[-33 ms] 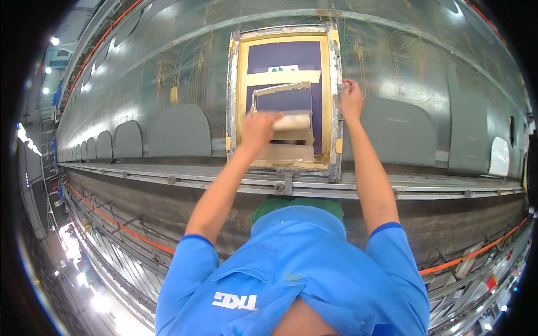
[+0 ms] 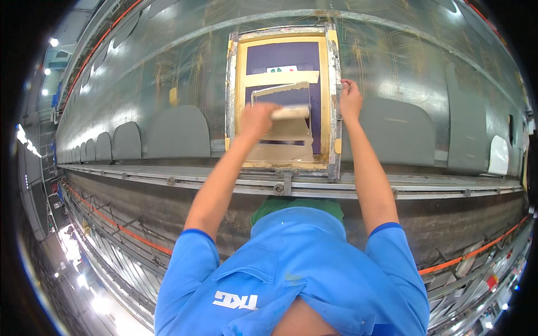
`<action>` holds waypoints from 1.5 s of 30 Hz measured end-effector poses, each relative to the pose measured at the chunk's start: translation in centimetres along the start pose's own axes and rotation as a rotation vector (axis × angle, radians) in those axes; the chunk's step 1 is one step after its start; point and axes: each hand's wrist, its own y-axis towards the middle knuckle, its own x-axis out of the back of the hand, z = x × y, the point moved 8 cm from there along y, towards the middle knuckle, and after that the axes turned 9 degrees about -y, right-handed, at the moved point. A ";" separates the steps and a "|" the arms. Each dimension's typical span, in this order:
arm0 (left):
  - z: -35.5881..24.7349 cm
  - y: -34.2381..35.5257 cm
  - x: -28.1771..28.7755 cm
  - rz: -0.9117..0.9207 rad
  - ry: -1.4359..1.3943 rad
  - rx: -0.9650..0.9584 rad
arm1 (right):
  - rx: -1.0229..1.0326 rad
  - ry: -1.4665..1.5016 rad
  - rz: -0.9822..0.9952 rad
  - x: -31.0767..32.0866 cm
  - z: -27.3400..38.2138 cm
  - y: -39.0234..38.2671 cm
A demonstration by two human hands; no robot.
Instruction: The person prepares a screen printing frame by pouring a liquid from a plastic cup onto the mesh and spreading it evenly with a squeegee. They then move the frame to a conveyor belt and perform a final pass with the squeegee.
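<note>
Several grey panels flank frame — unobstructed.

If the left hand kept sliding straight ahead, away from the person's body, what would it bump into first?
The left hand grips a squeegee on the purple screen. Going straight on, it would first cross the pale tape strip, then likely meet the far edge of the metal frame. Depth is hard to judge.

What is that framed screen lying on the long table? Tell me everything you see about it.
The printing screen is a rectangular grey metal frame, worn and paint-stained, lying flat on the long grey table. Inside, yellowish tape borders a dark purple mesh smeared with pale cream ink. The left hand holds a squeegee on the mesh; the right hand grips the frame's right edge.
</note>
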 end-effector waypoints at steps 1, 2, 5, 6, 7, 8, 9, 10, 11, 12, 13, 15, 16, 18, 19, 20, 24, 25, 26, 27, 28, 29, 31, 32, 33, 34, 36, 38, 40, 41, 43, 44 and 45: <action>1.0 2.6 0.1 0.064 -0.012 0.045 | 0.032 0.017 -0.001 0.3 0.3 -0.1; 1.8 5.5 0.5 0.090 -0.002 0.079 | 0.017 0.021 0.014 0.3 0.5 0.3; 1.9 7.4 0.1 0.082 0.033 0.105 | -0.008 0.047 0.046 0.4 0.4 0.6; 1.3 7.0 -0.3 0.056 0.044 0.082 | -0.026 0.058 0.065 0.2 0.1 0.7; 0.5 5.9 -0.7 -0.005 0.049 0.047 | -0.005 0.050 0.036 0.3 0.0 0.7; -0.6 4.3 -0.8 -0.097 0.050 -0.011 | 0.012 0.041 0.026 0.3 -0.3 0.9; -1.5 2.4 -1.0 -0.179 0.056 -0.059 | 0.032 0.030 0.017 0.2 -0.6 1.1; -2.0 0.7 -1.6 -0.177 0.056 -0.065 | 0.041 0.041 0.013 0.0 -1.0 1.2; -2.5 -1.3 -2.2 -0.163 0.062 -0.067 | 0.048 0.049 0.005 -0.2 -1.5 1.4; -3.3 -3.2 -2.5 -0.186 0.048 -0.100 | 0.085 0.067 -0.011 -0.2 -1.8 1.6; -3.9 -4.9 -2.7 -0.207 0.031 -0.121 | 0.057 0.065 0.012 -0.5 -2.4 1.9; -4.7 -7.7 -3.4 -0.176 0.029 -0.127 | 0.030 0.066 0.059 -1.1 -3.0 2.6; -4.9 -8.6 -3.7 -0.156 0.012 -0.137 | -0.020 0.083 0.089 -1.2 -3.3 3.0; -5.2 -10.1 -3.8 -0.116 -0.025 -0.153 | -0.079 0.036 0.136 -0.7 -3.0 3.5; -5.2 -10.7 -3.6 -0.122 -0.047 -0.138 | 0.092 0.030 0.035 0.7 -1.0 3.6; -5.2 -11.2 -3.3 -0.121 -0.068 -0.126 | 0.164 0.005 -0.052 1.8 0.5 3.5; -4.1 -12.8 -1.4 -0.154 -0.156 -0.084 | 0.091 -0.001 0.005 2.1 4.2 2.3; -3.0 -13.2 -0.7 -0.156 -0.125 -0.045 | 0.098 0.013 0.003 1.7 5.3 1.6; -0.3 -14.2 0.6 -0.172 -0.114 -0.033 | 0.143 0.034 -0.004 -0.7 7.3 -0.1; 2.3 -15.1 1.9 -0.177 -0.105 -0.013 | 0.187 0.054 -0.017 -3.4 9.2 -1.7; 5.6 -16.2 3.3 -0.172 -0.076 0.000 | 0.205 0.063 -0.021 -6.4 11.1 -3.6; 8.6 -17.3 4.7 -0.189 -0.077 -0.017 | 0.234 0.106 -0.026 -9.2 12.9 -5.4; 16.5 -20.1 7.4 -0.162 -0.073 -0.004 | 0.191 0.137 0.005 -15.9 16.3 -10.0; 20.4 -21.2 8.7 -0.144 -0.052 -0.005 | 0.152 0.139 0.022 -19.0 18.0 -12.1; 23.9 -22.6 9.8 -0.136 -0.035 0.008 | 0.118 0.135 0.049 -22.0 19.8 -14.1; 27.0 -23.9 10.8 -0.139 -0.024 0.005 | 0.127 0.124 0.033 -24.3 21.8 -15.8; 32.2 -25.4 13.0 -0.140 -0.019 0.013 | 0.141 0.111 -0.006 -28.1 25.1 -18.7; 35.1 -26.3 14.5 -0.152 -0.016 0.052 | 0.090 0.106 0.038 -30.6 26.8 -20.2; 34.1 -26.6 14.6 -0.150 0.028 -0.021 | 0.078 0.107 0.031 -30.2 26.8 -19.8; 33.3 -26.8 14.2 -0.127 0.041 -0.032 | 0.081 0.093 0.044 -30.0 26.6 -19.3; 32.0 -27.7 13.6 -0.119 0.018 -0.046 | 0.053 0.039 0.035 -29.1 25.4 -18.6; 31.6 -28.2 13.3 -0.112 0.017 -0.064 | 0.073 0.033 0.050 -29.3 25.3 -18.4; 31.4 -28.5 13.3 -0.143 0.010 -0.078 | 0.077 0.019 0.042 -29.2 25.0 -18.1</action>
